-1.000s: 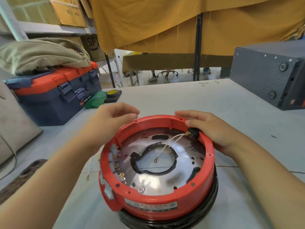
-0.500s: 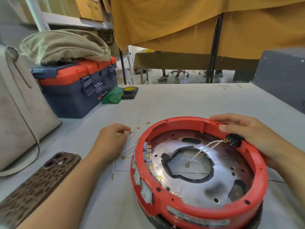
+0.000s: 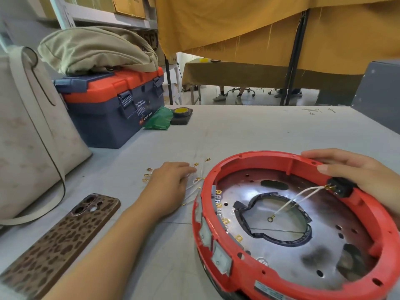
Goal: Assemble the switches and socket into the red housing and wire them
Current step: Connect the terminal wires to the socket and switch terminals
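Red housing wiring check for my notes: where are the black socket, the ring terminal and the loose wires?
black socket (image 3: 341, 187), head view, its body
ring terminal (image 3: 270, 218), head view, its loop
loose wires (image 3: 192, 188), head view, white strands

The grey tabletop (image 3: 249, 131) carries the red housing (image 3: 281, 276), loose wires (image 3: 192, 187) beside it, a phone (image 3: 58, 241), a cream bag (image 3: 28, 135), a toolbox (image 3: 112, 109), green cloth (image 3: 157, 121) and tape (image 3: 181, 113)

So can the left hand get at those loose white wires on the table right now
Probably yes. The left hand already lies over the loose white wires beside the red housing, fingers on them. Nothing blocks the way; the right hand rests on the housing's far rim.
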Action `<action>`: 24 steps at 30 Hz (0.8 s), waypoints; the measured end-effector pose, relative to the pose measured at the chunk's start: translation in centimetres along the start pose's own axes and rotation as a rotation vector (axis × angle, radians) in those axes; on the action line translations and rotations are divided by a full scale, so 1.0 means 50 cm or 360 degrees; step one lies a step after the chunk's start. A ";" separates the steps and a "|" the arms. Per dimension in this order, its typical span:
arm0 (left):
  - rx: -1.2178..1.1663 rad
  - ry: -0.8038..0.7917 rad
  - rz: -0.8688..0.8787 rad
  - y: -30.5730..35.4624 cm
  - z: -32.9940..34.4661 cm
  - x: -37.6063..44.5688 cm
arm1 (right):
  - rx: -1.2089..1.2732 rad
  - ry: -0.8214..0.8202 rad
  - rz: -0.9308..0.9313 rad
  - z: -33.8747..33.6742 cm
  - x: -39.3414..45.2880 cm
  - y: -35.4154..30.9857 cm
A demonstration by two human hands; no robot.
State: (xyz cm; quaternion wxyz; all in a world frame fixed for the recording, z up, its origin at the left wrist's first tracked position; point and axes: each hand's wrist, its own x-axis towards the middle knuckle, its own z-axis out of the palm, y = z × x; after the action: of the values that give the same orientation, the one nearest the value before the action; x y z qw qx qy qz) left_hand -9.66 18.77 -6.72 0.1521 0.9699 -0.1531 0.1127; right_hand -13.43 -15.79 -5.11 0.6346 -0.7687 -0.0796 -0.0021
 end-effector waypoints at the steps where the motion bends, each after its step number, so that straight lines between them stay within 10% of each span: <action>1: 0.0036 -0.0050 0.0035 0.002 0.003 0.001 | 0.0002 -0.0001 -0.0007 0.000 0.002 0.002; 13: 0.0029 -0.0109 0.0039 0.018 0.005 0.004 | 0.0000 -0.0005 -0.0040 -0.004 0.008 0.009; 24: -0.0344 0.0694 -0.0078 0.019 -0.018 -0.002 | 0.0036 -0.0020 -0.0011 -0.003 0.007 0.009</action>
State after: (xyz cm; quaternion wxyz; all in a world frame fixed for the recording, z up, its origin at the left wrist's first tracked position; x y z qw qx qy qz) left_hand -10.21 18.21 -5.67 0.2870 0.9041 -0.1042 0.2988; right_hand -13.03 -15.97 -5.48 0.6426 -0.7613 -0.0865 0.0015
